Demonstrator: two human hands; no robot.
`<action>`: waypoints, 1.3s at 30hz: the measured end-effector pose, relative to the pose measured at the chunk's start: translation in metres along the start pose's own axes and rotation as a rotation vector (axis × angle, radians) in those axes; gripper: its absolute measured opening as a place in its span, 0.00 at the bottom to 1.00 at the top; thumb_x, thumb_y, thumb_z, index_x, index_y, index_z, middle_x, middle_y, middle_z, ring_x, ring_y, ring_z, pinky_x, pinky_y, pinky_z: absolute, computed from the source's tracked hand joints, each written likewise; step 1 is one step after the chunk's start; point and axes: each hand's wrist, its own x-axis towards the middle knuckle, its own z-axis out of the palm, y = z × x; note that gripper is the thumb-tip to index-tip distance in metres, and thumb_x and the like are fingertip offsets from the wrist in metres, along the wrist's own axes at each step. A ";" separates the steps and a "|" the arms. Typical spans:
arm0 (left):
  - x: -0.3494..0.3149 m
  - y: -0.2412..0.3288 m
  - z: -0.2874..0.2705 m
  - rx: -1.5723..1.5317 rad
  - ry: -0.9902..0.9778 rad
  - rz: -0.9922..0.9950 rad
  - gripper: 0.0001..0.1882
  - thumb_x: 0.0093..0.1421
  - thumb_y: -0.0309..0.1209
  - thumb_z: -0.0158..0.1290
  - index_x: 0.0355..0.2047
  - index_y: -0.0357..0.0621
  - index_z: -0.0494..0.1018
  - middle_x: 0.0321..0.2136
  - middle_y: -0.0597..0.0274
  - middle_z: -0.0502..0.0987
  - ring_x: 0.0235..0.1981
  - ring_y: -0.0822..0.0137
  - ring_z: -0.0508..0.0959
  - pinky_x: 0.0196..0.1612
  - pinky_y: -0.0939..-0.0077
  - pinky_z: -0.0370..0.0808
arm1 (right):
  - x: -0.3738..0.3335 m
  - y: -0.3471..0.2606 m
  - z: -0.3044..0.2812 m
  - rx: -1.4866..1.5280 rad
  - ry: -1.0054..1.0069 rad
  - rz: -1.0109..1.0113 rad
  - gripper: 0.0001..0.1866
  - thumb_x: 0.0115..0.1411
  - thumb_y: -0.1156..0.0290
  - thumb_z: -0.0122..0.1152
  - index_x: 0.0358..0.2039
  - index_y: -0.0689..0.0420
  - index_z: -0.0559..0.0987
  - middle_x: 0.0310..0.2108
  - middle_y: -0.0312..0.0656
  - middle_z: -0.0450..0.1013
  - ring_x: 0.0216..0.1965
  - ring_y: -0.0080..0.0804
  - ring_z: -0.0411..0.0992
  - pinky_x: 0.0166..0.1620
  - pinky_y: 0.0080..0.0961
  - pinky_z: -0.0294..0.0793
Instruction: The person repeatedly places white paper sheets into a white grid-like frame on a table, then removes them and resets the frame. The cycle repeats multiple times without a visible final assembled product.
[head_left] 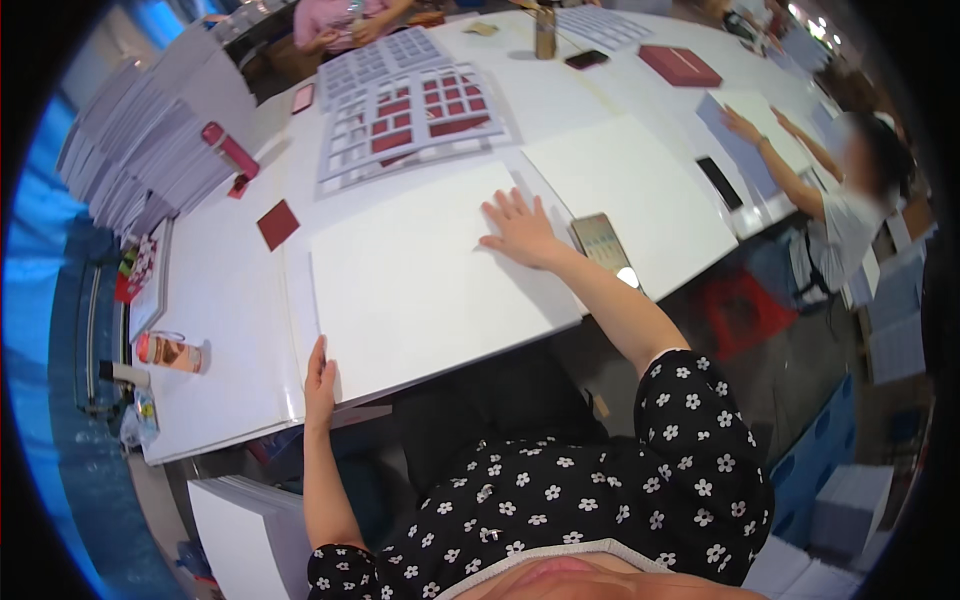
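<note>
White tabletop [245, 310] bears a white board [420, 300] touched by both hands [522, 232].

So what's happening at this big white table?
The right hand is spread flat on a large white rectangular sheet; the left hand is at its near left corner. Beyond it lie white lattice frames, dark red showing through some openings. Off right, a co-worker has a hand on a pale sheet.

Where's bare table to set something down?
Left of the white sheet, between the dark red square and the orange-lidded bottle; also between the grid frames and dark red box, in front of a black phone. It's crowded around the paper stack and pink bottle.
</note>
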 end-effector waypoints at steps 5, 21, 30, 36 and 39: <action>-0.005 0.002 0.006 -0.137 0.099 -0.005 0.27 0.67 0.27 0.44 0.66 0.36 0.58 0.65 0.50 0.62 0.67 0.59 0.60 0.68 0.67 0.54 | 0.087 0.007 -0.015 -0.153 0.035 0.252 0.43 0.62 0.38 0.49 0.69 0.54 0.56 0.69 0.57 0.50 0.71 0.59 0.44 0.67 0.62 0.40; -0.014 -0.015 0.005 0.017 0.225 0.108 0.31 0.74 0.49 0.29 0.58 0.35 0.67 0.58 0.45 0.68 0.60 0.52 0.65 0.64 0.62 0.58 | 0.309 -0.043 -0.036 -0.361 -0.228 -0.018 0.69 0.35 0.42 0.79 0.72 0.30 0.42 0.59 0.59 0.66 0.63 0.63 0.58 0.61 0.57 0.56; -0.013 -0.010 0.002 0.139 0.238 0.170 0.29 0.74 0.46 0.28 0.58 0.36 0.69 0.58 0.45 0.68 0.59 0.50 0.66 0.63 0.60 0.58 | 0.308 -0.052 -0.041 -0.373 -0.293 -0.051 0.58 0.33 0.49 0.80 0.66 0.39 0.60 0.60 0.58 0.64 0.63 0.59 0.59 0.62 0.58 0.56; -0.006 -0.034 0.003 0.084 0.260 0.237 0.27 0.74 0.43 0.30 0.56 0.35 0.70 0.55 0.46 0.72 0.58 0.49 0.68 0.62 0.59 0.60 | 0.252 -0.059 -0.079 -0.249 -0.038 -0.183 0.54 0.32 0.52 0.79 0.63 0.40 0.64 0.52 0.57 0.67 0.58 0.56 0.62 0.58 0.52 0.59; -0.006 -0.022 0.007 -0.045 0.302 0.157 0.25 0.73 0.40 0.35 0.53 0.34 0.73 0.52 0.45 0.75 0.56 0.49 0.72 0.59 0.61 0.65 | 0.200 -0.071 -0.110 -0.186 -0.013 -0.244 0.52 0.33 0.52 0.78 0.61 0.41 0.65 0.48 0.54 0.68 0.55 0.53 0.64 0.58 0.47 0.60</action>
